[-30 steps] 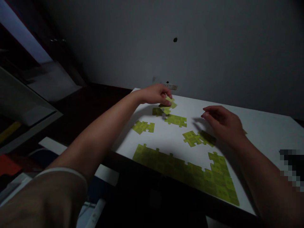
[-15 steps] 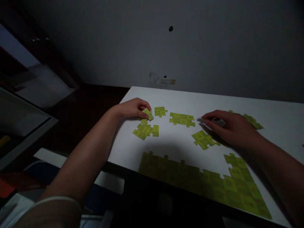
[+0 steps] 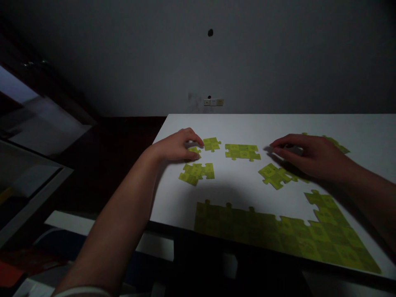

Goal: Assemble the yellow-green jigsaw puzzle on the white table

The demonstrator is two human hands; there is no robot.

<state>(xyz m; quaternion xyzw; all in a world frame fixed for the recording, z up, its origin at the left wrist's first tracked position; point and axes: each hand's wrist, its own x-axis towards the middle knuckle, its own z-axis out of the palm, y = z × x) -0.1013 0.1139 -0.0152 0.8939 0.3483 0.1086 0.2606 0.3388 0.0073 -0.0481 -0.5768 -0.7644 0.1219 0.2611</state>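
My left hand rests at the table's left side, thumb and forefinger apart around a yellow-green puzzle piece that lies on the table, partly hidden by the hand. Just right of the forefinger is another puzzle piece; nearer me lies a cluster of pieces. My right hand hovers or rests over the right part, thumb and forefinger tips nearly together with nothing visible between them. Beneath and in front of it are loose pieces, partly covered. A wider piece lies between both hands.
Along the front edge of the white table stretches a joined puzzle section, rising at its right end. More pieces lie behind my right hand. A grey wall with sockets stands behind the table. Shelving and a chair-like object are at lower left.
The piece that my left hand held tilted now lies lower, and the thumb and forefinger have spread. My right hand keeps nearly the same pose. The view has shifted slightly.
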